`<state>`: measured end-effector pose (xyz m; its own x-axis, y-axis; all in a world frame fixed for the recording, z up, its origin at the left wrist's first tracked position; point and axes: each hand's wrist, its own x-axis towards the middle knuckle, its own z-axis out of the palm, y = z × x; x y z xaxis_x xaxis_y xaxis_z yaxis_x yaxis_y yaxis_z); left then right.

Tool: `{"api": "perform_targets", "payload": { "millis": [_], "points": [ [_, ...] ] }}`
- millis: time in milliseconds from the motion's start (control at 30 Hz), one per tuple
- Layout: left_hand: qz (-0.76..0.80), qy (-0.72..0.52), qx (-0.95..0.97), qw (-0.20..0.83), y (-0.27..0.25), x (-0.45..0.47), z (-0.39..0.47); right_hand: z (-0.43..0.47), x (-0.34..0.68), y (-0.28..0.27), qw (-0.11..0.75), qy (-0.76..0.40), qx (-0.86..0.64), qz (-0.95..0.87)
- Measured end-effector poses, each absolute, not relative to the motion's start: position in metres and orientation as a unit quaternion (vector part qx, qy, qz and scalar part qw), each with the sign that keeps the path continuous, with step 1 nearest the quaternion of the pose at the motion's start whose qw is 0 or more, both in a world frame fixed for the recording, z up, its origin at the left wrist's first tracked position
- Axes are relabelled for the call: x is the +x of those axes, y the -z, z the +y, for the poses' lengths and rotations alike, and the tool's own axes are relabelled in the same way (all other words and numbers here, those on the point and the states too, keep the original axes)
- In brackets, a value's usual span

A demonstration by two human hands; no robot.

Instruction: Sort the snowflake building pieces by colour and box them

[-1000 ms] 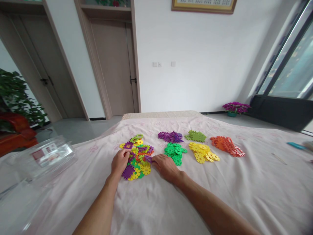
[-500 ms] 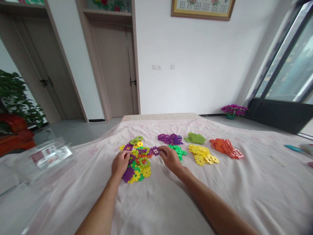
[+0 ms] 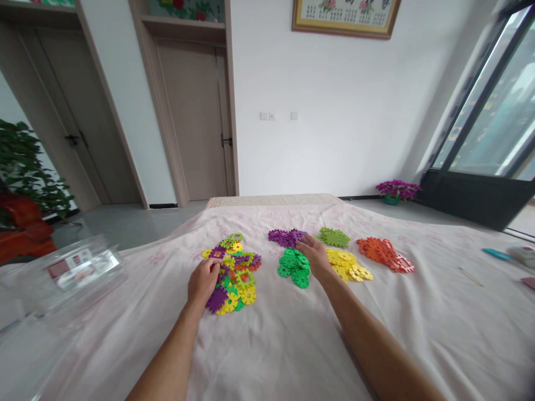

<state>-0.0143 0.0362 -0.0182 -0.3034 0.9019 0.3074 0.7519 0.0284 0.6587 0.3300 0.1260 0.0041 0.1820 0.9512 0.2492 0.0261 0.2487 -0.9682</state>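
Observation:
My left hand [image 3: 203, 283] rests at the left side of a mixed heap of flat plastic interlocking pieces [image 3: 247, 295] in purple, yellow, green and orange. Its fingers are closed together just below a purple square piece with window-like holes [image 3: 217, 252]; what they pinch, if anything, is hidden. My right hand [image 3: 314, 255] reaches to the right end of a purple pile [image 3: 285, 237], fingers stretched out over it. No piece shows in that hand. Below the purple pile lies a pile of green snowflake discs [image 3: 294, 267]. My right hand partly covers a yellow pile [image 3: 345, 264].
A light green pile [image 3: 333, 237] and an orange-red pile [image 3: 382, 253] lie farther right on the pale cloth [image 3: 267, 345]. Clear plastic boxes [image 3: 79, 273] stand at the left. A blue object [image 3: 496, 254] and a thin stick [image 3: 471, 275] lie at the right.
My right hand has moved right and up from the mixed heap to the purple pile. The purple square piece it held is no longer visible in its fingers. My left hand has stayed at the heap.

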Motion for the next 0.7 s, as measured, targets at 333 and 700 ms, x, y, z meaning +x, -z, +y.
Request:
{"api": "perform_targets", "payload": {
  "millis": [333, 700],
  "points": [
    [0.711, -0.381, 0.582, 0.098, 0.019, -0.015, 0.036, 0.124, 0.357, 0.001, 0.446, -0.076, -0.606, -0.655],
    [0.709, -0.382, 0.584, 0.099, 0.017, -0.014, 0.036, 0.147, 0.339, -0.016, 0.196, 0.012, -0.583, -0.788]
  ]
}}
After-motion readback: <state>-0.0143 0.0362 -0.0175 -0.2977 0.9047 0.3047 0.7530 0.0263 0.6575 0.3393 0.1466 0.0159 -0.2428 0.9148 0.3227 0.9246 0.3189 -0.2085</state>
